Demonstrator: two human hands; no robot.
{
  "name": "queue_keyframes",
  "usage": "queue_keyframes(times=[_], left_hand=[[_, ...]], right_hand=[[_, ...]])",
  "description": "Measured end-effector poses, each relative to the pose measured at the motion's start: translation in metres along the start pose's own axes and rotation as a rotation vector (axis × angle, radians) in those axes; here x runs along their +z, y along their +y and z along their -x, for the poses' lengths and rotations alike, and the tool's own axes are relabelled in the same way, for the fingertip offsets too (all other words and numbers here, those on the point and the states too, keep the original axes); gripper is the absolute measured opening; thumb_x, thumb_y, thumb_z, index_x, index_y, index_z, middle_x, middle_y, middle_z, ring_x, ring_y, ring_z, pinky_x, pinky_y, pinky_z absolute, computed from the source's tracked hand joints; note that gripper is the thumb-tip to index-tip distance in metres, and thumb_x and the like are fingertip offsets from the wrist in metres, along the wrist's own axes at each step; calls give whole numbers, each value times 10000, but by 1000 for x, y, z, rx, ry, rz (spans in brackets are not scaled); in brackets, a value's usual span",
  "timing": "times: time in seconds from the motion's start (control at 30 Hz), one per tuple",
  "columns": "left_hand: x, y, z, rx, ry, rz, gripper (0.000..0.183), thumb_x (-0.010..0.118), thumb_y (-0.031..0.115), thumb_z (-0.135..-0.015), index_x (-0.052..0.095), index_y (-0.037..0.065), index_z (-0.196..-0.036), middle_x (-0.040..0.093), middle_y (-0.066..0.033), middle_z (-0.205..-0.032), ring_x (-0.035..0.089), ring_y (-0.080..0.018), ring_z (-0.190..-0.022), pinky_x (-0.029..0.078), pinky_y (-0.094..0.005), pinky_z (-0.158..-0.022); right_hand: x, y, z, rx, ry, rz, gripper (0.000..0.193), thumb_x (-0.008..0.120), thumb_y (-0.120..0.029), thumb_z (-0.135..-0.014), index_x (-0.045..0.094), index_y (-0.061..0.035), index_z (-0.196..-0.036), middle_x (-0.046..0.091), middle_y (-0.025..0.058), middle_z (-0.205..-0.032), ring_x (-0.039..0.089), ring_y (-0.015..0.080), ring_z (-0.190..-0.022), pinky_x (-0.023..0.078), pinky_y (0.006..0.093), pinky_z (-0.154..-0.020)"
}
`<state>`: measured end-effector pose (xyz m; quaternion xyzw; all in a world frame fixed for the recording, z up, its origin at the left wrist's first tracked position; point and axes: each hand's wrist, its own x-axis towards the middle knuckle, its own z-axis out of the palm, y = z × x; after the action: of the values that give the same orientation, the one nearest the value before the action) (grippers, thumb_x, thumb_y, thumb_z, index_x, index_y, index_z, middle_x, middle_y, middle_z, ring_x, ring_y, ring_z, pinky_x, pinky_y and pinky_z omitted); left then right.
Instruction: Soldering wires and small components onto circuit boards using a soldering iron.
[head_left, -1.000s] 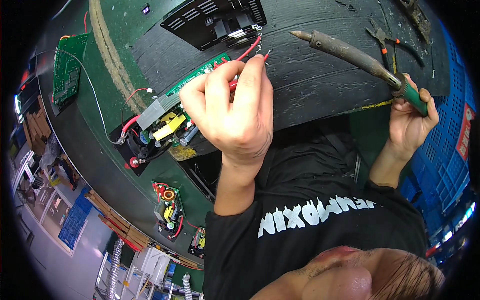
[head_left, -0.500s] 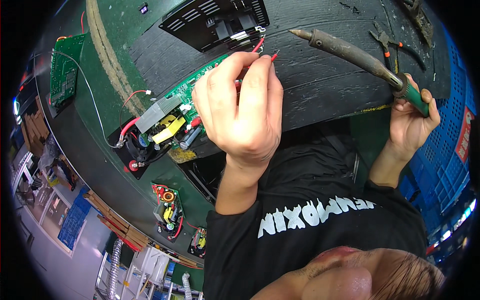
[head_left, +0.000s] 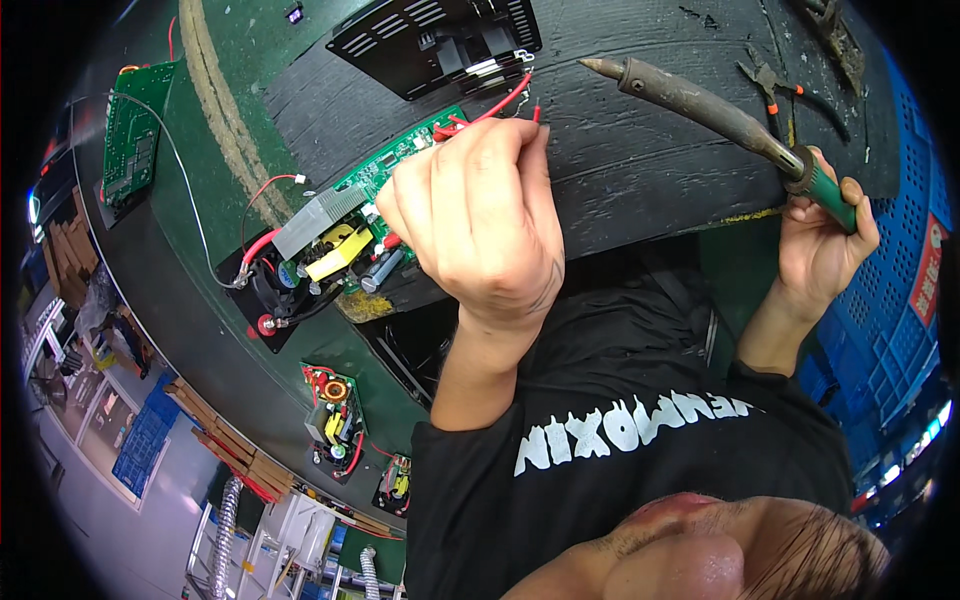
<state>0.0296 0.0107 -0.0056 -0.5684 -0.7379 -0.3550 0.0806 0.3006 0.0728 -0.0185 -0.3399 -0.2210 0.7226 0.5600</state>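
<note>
My left hand (head_left: 480, 220) is closed around a red wire (head_left: 538, 113), whose end sticks out past the fingertips. Under that hand lies a green circuit board (head_left: 395, 155) with a grey heatsink (head_left: 318, 222) and a yellow transformer (head_left: 340, 255); the hand hides part of it. Another red wire (head_left: 512, 95) runs from behind the fingers to metal contacts on a black slotted panel (head_left: 420, 50). In my right hand (head_left: 815, 255) is a soldering iron (head_left: 710, 112), gripped by its green handle. Its tip points left, apart from the wire.
Cutting pliers (head_left: 770, 85) with orange-and-black handles lie beyond the iron. A second green board (head_left: 138, 135) stands at far left, and a smaller assembled board (head_left: 335, 415) sits lower left. Blue perforated crates (head_left: 880, 290) flank my right side.
My left hand has turned and drawn slightly down, taking the wire end away from the panel. More of the other red wire shows. The iron stays nearly still.
</note>
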Motion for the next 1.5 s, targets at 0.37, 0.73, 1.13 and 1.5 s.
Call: queue_keyframes(times=[0.37,0.73,1.13,1.5], left_hand=[[5,-3,5,64,99,-74,245,703,2,-556,634,77,-779,561,-22,-772,505,-202,-708,382,-311,-672],[1,-2,-6,122,35,-32,169,699,22,-637,626,40,-788,548,-54,-776,491,-226,-733,400,-329,-674],[5,9,-12,82,88,-203,98,656,51,-714,604,4,-783,555,-134,-1061,425,-270,-920,374,-322,-755],[8,16,-7,-28,34,-107,87,626,4,-724,580,5,-797,534,-152,-1150,430,-285,-961,359,-351,-817]], right_hand=[[-1,-1,0,-31,36,-9,269,448,-325,-877,604,-106,-882,542,280,-1146,573,276,-984,455,293,-651],[-2,1,-2,-23,26,1,268,442,-326,-878,605,-113,-883,545,276,-1143,589,269,-913,454,293,-647],[-2,0,-2,-29,30,-1,271,433,-325,-883,605,-116,-886,537,282,-1151,595,271,-910,459,292,-648],[4,1,-2,5,-26,-55,230,458,-272,-874,608,-98,-899,522,269,-1184,575,285,-953,444,288,-688]])
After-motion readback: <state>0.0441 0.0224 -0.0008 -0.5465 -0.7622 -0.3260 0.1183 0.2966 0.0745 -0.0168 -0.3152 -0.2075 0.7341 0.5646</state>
